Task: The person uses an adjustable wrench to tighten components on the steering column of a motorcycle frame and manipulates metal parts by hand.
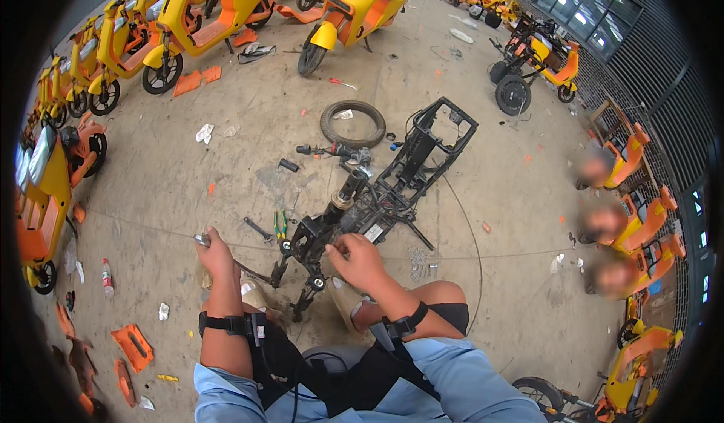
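Note:
A stripped black scooter frame [407,170] lies on the concrete floor in front of me, its front fork [308,240] pointing toward my feet. My left hand [217,255] is closed around a bar-like tool [201,239] with a silver end. A dark rod runs from below that hand toward the left fork leg; whether it is one piece with the tool, I cannot tell. Beside the right of the fork, my right hand [357,260] has its fingers curled in, and anything in them is too small to make out. Green-handled pliers [280,225] and a dark wrench [258,229] lie left of the fork.
Beyond the fork lie a tyre [353,124], a handlebar part [335,151] and a black grip [288,165]. Yellow scooters [215,16] line the far left, with more along the right wall. Orange panels [133,347] and a bottle [107,278] lie at left. A cable [477,249] curves across the right.

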Demonstrator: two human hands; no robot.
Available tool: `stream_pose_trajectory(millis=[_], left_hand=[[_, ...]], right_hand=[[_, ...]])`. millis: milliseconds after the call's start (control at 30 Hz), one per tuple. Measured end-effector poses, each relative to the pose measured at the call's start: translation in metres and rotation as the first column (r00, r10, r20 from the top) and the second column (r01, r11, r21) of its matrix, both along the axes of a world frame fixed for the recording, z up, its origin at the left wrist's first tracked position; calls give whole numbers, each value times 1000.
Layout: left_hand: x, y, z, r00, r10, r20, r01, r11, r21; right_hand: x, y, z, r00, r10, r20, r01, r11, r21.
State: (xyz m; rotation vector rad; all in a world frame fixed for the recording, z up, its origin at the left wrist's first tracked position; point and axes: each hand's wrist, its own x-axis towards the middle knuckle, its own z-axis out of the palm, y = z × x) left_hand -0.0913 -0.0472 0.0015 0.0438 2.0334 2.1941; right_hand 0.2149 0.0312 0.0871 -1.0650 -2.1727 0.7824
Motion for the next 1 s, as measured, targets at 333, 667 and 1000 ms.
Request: stream_pose_trajectory(millis=[333, 667, 1000], left_hand=[[-10, 10, 20, 991, -32, 129, 41, 997, -67], [-27, 18, -18, 994, -104, 43, 108, 991, -84], [-11, 12, -20, 991, -135, 21, 136, 986, -94]], right_hand=[[15, 37, 19, 899, -2, 438, 97, 976, -195], [10, 64, -16, 972, -55, 229, 17, 986, 164], [32, 40, -10, 989, 62, 131, -76, 992, 103]])
